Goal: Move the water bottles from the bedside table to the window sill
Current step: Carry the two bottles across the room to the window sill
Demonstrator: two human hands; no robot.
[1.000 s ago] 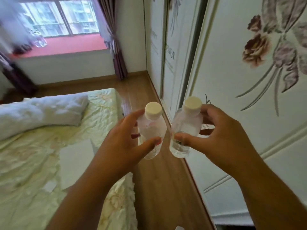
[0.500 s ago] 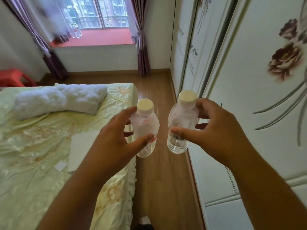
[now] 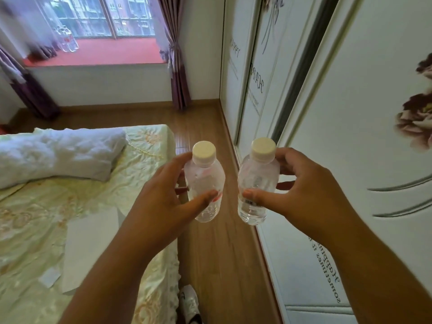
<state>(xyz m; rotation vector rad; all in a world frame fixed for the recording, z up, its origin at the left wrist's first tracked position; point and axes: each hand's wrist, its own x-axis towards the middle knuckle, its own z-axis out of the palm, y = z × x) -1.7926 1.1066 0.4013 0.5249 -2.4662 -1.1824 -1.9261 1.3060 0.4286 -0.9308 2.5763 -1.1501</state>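
Gripping bottles [image 3: 205,183], fingers [image 3: 253,198] curled round

Bare forearms; no sleeves; light shoe [image 3: 189,300].

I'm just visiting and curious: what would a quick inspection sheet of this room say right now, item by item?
Surface: red window sill at the far end, under the window.
Job's things: left bottle and right bottle, both upright, white caps on, carried apart over the floor; some clear bottles already stand on the sill, blurred.
Clutter: white sheets of paper on the bed; rolled white blanket.
Hands: left hand grips the left bottle; right hand grips the right bottle.
Cables: nothing seen.
Surroundings: wooden floor, flowered wardrobe doors on the right, purple curtains.
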